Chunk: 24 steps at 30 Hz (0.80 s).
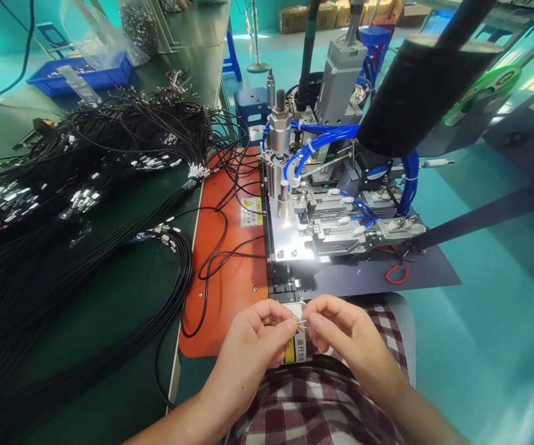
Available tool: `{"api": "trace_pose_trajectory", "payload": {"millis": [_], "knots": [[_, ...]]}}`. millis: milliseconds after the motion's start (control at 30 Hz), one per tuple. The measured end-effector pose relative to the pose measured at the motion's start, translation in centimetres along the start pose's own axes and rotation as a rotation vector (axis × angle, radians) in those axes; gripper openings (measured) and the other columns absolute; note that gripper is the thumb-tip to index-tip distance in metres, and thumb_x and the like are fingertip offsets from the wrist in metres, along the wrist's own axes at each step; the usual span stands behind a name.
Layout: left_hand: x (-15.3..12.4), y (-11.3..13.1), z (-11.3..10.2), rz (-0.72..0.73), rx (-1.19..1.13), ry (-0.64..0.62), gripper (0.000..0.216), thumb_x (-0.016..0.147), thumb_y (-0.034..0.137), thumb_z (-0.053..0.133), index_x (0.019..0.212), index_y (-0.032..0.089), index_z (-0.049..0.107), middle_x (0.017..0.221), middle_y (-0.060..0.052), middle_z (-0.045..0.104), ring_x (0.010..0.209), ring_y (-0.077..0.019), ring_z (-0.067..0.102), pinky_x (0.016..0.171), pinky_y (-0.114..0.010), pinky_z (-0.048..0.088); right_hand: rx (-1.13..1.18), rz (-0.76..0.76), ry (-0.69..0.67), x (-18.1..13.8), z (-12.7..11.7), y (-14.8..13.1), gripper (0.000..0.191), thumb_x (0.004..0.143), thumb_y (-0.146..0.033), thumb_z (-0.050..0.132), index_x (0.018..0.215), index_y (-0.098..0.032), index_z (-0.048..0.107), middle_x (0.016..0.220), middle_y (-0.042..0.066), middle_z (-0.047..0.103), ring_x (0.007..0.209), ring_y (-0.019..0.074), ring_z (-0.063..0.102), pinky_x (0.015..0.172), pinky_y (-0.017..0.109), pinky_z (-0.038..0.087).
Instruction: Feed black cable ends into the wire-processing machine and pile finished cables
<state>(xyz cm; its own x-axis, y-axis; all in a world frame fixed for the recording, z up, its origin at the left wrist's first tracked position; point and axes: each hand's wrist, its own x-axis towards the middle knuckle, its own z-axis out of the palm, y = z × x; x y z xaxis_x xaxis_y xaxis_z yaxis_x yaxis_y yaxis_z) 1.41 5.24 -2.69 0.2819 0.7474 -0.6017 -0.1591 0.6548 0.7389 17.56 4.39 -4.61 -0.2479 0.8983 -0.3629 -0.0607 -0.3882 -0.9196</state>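
Thin coloured wire ends (301, 325) show in the small gap between my two hands, above my lap. My left hand (258, 337) is closed, its thumb and forefinger pinching the wires. From the other side my right hand (343, 329) pinches at the tips of the same wires with thumb and forefinger. Fingers hide how many wires there are and where they lead. Just beneath the hands sits a label with yellow and white parts (300, 347). Black cables (206, 278) lie looped across the orange board (230, 290) left of my hands.
A metal machine (295, 232) with blue air tubes (327, 136) stands ahead. Bundled black cables with silvery ends (146, 142) cover much of the dark green table (123, 364). A blue bin (81, 77) is at the back left. Red-handled pliers or cutters (397, 274) lie right of the machine.
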Motion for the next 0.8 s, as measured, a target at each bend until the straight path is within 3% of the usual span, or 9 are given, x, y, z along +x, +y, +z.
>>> {"api": "trace_pose_trajectory", "payload": {"millis": [333,600,800], "knots": [[-0.1,-0.2,0.0,0.031,-0.005,-0.027,0.022,0.076,0.033,0.066,0.072,0.015,0.054,0.046,0.011,0.029,0.043,-0.0032,0.019,0.042,-0.019,0.014,-0.133,-0.064,0.114,-0.1,0.8,-0.5,0.012,0.077,-0.029,0.065,0.076,-0.017,0.062,0.065,-0.002,0.053,0.060,0.0126,0.045,0.057,0.025,0.040],[-0.1,-0.3,0.2,0.024,-0.054,-0.017,0.024,0.076,0.033,0.067,0.072,0.016,0.051,0.048,0.010,0.034,0.041,-0.0022,0.020,0.042,-0.019,0.013,0.003,-0.005,0.120,0.1,1.2,-0.3,0.023,0.076,-0.039,0.067,0.072,-0.018,0.060,0.055,-0.005,0.047,0.049,0.0103,0.042,0.047,0.023,0.037],[0.0,-0.5,0.3,0.032,-0.079,-0.018,0.020,0.079,0.029,0.064,0.073,0.016,0.051,0.050,0.011,0.035,0.041,-0.0015,0.020,0.042,-0.019,0.013,0.004,-0.023,0.079,-0.2,1.4,0.6,0.023,0.087,-0.038,0.057,0.076,-0.019,0.054,0.060,-0.005,0.045,0.051,0.0094,0.040,0.050,0.022,0.036]]}}
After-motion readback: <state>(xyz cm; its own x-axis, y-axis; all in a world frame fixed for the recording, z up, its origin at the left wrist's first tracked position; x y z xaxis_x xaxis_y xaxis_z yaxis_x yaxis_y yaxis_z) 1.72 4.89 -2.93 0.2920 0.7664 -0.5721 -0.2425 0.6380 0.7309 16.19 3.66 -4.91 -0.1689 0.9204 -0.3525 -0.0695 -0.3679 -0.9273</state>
